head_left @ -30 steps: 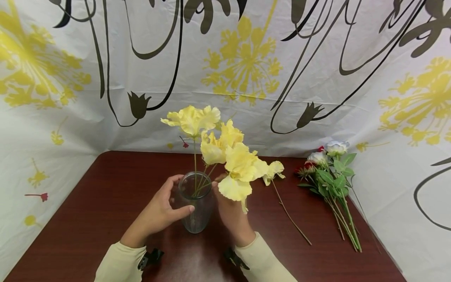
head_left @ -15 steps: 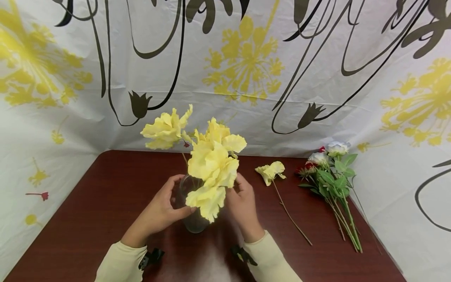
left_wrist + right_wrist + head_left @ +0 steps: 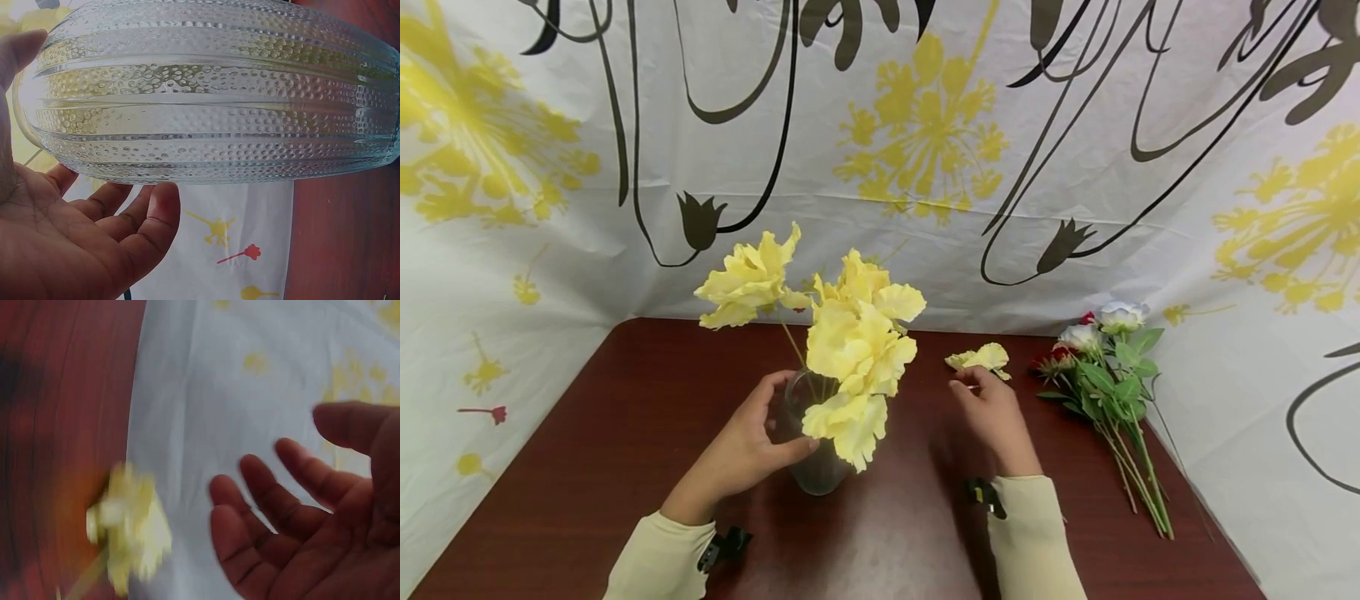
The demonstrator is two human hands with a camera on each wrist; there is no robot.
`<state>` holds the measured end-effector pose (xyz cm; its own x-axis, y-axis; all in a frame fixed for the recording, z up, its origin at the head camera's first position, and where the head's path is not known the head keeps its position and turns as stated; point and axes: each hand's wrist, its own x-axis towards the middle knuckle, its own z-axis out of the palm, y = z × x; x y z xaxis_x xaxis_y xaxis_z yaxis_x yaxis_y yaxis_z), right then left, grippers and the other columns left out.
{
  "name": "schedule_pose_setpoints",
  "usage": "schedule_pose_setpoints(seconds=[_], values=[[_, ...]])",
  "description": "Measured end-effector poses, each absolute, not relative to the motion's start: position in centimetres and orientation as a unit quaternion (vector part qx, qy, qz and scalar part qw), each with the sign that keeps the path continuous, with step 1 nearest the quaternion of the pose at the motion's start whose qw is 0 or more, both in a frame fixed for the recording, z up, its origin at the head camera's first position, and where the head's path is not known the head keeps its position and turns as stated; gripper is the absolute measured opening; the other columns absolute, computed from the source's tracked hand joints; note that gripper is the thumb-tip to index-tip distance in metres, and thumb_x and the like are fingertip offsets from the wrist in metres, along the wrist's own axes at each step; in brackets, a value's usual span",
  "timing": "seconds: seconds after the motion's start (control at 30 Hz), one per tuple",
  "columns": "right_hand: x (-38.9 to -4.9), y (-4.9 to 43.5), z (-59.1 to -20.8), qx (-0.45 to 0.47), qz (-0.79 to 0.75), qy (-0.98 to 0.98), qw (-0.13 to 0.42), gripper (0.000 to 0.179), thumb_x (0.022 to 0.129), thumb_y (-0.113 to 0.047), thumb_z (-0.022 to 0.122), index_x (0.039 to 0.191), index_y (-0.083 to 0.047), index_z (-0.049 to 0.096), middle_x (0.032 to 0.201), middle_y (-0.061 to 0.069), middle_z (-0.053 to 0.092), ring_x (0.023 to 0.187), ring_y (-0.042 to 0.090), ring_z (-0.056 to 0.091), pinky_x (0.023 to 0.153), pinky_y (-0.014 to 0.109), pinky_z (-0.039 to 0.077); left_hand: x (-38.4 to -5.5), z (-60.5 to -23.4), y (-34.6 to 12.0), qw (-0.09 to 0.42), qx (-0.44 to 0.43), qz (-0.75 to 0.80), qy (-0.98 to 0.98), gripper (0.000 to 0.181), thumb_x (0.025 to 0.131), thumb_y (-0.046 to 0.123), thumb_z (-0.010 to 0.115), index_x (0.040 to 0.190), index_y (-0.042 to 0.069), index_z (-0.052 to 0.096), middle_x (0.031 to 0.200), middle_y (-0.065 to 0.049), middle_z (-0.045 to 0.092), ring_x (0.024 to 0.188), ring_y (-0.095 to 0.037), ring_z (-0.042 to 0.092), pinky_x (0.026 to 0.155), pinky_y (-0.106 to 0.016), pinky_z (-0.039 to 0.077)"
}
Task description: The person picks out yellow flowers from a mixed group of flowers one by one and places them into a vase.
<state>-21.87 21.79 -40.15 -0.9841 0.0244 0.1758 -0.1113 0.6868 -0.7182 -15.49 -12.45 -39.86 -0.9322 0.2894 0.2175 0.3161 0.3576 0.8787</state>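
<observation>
A clear glass vase (image 3: 817, 477) stands upright on the table, holding several yellow flowers (image 3: 857, 346) that lean over its rim. My left hand (image 3: 736, 457) holds the vase near the top, thumb on the near side and fingers about the far left side. Close up in the left wrist view, the vase's dimpled, ribbed glass (image 3: 206, 112) fills most of the picture. My right hand (image 3: 1000, 423) is over the stem of a single yellow flower (image 3: 987, 357) lying on the table. In the right wrist view, its loosely bent fingers (image 3: 262, 494) have nothing between them; the flower is blurred beside them.
White and red flowers with green leaves (image 3: 1108, 375) lie in a bunch at the table's right side. A patterned white cloth (image 3: 880, 167) hangs behind and beside the dark red wooden table (image 3: 917, 533).
My right hand has let go of the yellow flowers in the vase and moved right to the lying flower. Those blooms have shifted left. My left hand has stayed at the vase.
</observation>
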Motion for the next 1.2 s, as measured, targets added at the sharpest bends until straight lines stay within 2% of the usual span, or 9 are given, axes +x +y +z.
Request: schedule_pose_setpoints(seconds=[0.13,0.27,0.4,0.47,0.6,0.7,0.87,1.1,1.2], values=[[-22.3,24.5,-40.4,-0.013,0.345,-0.936,0.067,0.031,0.101,-0.025,0.055,0.122,-0.002,0.062,0.119,0.020,0.064,0.102,0.034,0.059,0.085,0.050,0.046,-15.5,-39.8,-12.4,0.016,-0.182,-0.533,-0.826,0.078,0.083,0.031,0.081,0.144,0.017,0.036,0.141,-0.007,0.045,0.126,-0.026,0.046,0.097,-0.054,0.042],[-23.1,26.1,-40.9,-0.026,0.324,-0.945,0.037,0.030,0.100,-0.023,0.055,0.119,-0.002,0.061,0.117,0.020,0.064,0.094,0.032,0.059,0.079,0.048,0.047,-15.5,-39.8,-12.3,0.012,-0.184,-0.533,-0.826,0.078,0.083,0.033,0.081,0.145,0.017,0.035,0.143,-0.007,0.044,0.129,-0.027,0.044,0.098,-0.056,0.042],[-24.7,27.4,-42.0,-0.021,0.290,-0.957,0.010,0.023,0.099,-0.021,0.056,0.110,-0.002,0.064,0.105,0.016,0.065,0.085,0.029,0.058,0.074,0.046,0.047,-15.5,-39.8,-12.3,0.012,-0.184,-0.536,-0.824,0.078,0.083,0.033,0.081,0.145,0.017,0.035,0.143,-0.007,0.044,0.129,-0.027,0.045,0.098,-0.056,0.042],[-25.7,28.1,-42.6,-0.017,0.269,-0.963,-0.003,0.019,0.098,-0.019,0.057,0.100,-0.002,0.064,0.095,0.014,0.064,0.078,0.028,0.056,0.070,0.044,0.046,-15.5,-39.7,-12.3,0.015,-0.182,-0.535,-0.825,0.078,0.083,0.033,0.081,0.144,0.017,0.036,0.143,-0.007,0.044,0.128,-0.027,0.045,0.097,-0.056,0.042],[-27.4,29.2,-44.0,-0.005,0.226,-0.973,-0.045,0.023,0.096,-0.019,0.059,0.078,-0.005,0.055,0.070,0.007,0.051,0.061,0.022,0.047,0.059,0.038,0.040,-15.4,-39.8,-12.3,0.011,-0.182,-0.537,-0.824,0.079,0.083,0.033,0.081,0.145,0.017,0.035,0.144,-0.007,0.043,0.130,-0.027,0.044,0.098,-0.056,0.041],[-28.1,29.3,-44.2,0.010,0.208,-0.975,-0.075,0.029,0.096,-0.017,0.059,0.071,-0.009,0.047,0.062,0.003,0.039,0.055,0.019,0.039,0.056,0.034,0.035,-15.4,-39.7,-12.4,0.008,-0.179,-0.536,-0.825,0.079,0.084,0.035,0.080,0.146,0.017,0.034,0.146,-0.008,0.041,0.132,-0.028,0.041,0.099,-0.058,0.040],[-28.2,29.8,-44.7,0.025,0.195,-0.977,-0.088,0.023,0.095,-0.009,0.056,0.073,-0.008,0.048,0.063,0.004,0.039,0.057,0.020,0.039,0.059,0.035,0.035,-15.5,-39.7,-12.3,0.007,-0.180,-0.533,-0.827,0.080,0.083,0.035,0.080,0.145,0.018,0.034,0.146,-0.008,0.040,0.132,-0.028,0.040,0.098,-0.057,0.041],[-27.8,30.0,-43.6,0.034,0.245,-0.964,-0.098,0.013,0.096,-0.008,0.052,0.085,-0.006,0.057,0.077,0.008,0.055,0.065,0.022,0.051,0.059,0.035,0.041,-15.3,-39.7,-12.3,0.013,-0.177,-0.528,-0.830,0.080,0.082,0.032,0.082,0.145,0.018,0.035,0.144,-0.008,0.043,0.130,-0.028,0.043,0.097,-0.056,0.042],[-27.3,29.9,-42.5,0.026,0.287,-0.952,-0.100,0.014,0.098,-0.010,0.049,0.089,-0.004,0.059,0.083,0.011,0.057,0.069,0.025,0.053,0.061,0.037,0.043,-15.4,-39.9,-12.3,0.013,-0.175,-0.528,-0.831,0.080,0.082,0.033,0.081,0.145,0.018,0.035,0.144,-0.008,0.043,0.131,-0.028,0.042,0.097,-0.057,0.041]])
